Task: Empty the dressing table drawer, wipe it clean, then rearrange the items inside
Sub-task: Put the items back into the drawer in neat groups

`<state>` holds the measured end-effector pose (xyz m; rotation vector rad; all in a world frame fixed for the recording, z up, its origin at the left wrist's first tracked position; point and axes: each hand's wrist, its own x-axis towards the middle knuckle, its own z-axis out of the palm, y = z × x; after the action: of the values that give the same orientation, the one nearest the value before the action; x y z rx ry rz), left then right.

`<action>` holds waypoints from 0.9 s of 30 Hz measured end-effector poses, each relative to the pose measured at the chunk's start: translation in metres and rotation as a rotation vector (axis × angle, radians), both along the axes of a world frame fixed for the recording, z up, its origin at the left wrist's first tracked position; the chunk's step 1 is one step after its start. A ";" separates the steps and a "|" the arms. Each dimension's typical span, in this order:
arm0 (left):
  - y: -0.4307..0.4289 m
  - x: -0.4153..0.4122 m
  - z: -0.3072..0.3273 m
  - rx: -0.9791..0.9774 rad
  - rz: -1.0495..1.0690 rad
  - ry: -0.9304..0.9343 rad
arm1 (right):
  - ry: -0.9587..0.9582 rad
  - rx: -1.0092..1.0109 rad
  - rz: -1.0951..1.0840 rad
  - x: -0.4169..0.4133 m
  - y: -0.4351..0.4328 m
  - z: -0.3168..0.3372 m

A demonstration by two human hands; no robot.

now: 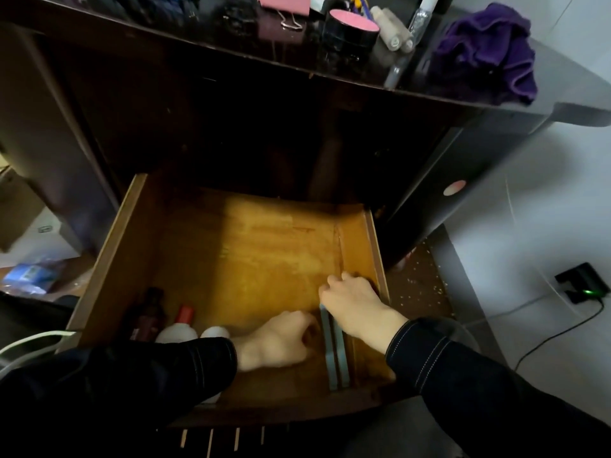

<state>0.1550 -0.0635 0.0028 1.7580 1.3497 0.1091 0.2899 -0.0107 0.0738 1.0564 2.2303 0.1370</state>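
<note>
The wooden drawer (251,246) is pulled out below the dark dressing table, most of its floor bare. Both hands are inside it. My right hand (355,304) rests near the right wall, fingers curled on the far end of two long grey flat strips (337,355) that lie side by side. My left hand (281,338) sits fisted on the drawer floor just left of the strips; whether it holds anything is hidden. At the front left stand a dark brown bottle (148,314), a white bottle with a red cap (180,325) and a white rounded container (215,332).
On the tabletop lie a purple cloth (486,51), a black jar with a pink lid (352,28), small tubes (393,33) and a pink case (284,3). A black charger with a green light (583,282) and its cable lie on the floor at right. Blue packaging (29,276) sits at left.
</note>
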 end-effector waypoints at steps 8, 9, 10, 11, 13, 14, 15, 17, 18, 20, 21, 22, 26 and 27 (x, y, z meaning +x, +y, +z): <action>-0.006 0.006 -0.020 0.624 -0.314 0.360 | 0.486 0.360 0.172 0.052 0.009 0.004; -0.006 0.007 -0.024 0.682 -0.327 0.356 | 0.608 0.376 0.093 0.058 0.007 0.002; -0.006 0.009 -0.028 0.743 -0.333 0.341 | 0.730 0.377 0.006 0.061 0.005 0.000; -0.006 0.011 -0.031 0.795 -0.335 0.325 | 0.839 0.368 -0.074 0.061 0.004 -0.003; -0.006 0.018 -0.035 0.858 -0.326 0.294 | 0.962 0.363 -0.163 0.060 0.003 -0.008; -0.005 0.022 -0.036 0.872 -0.314 0.286 | 0.982 0.365 -0.176 0.059 0.003 -0.009; -0.004 0.025 -0.037 0.877 -0.301 0.286 | 0.990 0.365 -0.182 0.058 0.004 -0.010; -0.002 0.030 -0.035 0.879 -0.276 0.300 | 0.989 0.362 -0.193 0.058 0.004 -0.010; -0.002 0.032 -0.034 0.877 -0.267 0.307 | 0.989 0.359 -0.201 0.058 0.004 -0.010; -0.001 0.034 -0.032 0.863 -0.263 0.318 | 0.993 0.351 -0.218 0.058 0.004 -0.010; 0.000 0.034 -0.031 0.847 -0.263 0.319 | 0.997 0.348 -0.225 0.059 0.003 -0.010; 0.001 0.034 -0.032 0.819 -0.265 0.313 | 0.999 0.345 -0.231 0.059 0.003 -0.010; 0.013 0.034 -0.036 0.691 -0.337 0.292 | 0.998 0.346 -0.238 0.058 0.002 -0.009; 0.016 0.034 -0.036 0.666 -0.359 0.294 | 1.000 0.346 -0.238 0.057 0.002 -0.009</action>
<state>0.1890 -0.0475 -0.0335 2.6386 1.2528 0.1109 0.3474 -0.0088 0.0650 1.8627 2.9738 -0.1565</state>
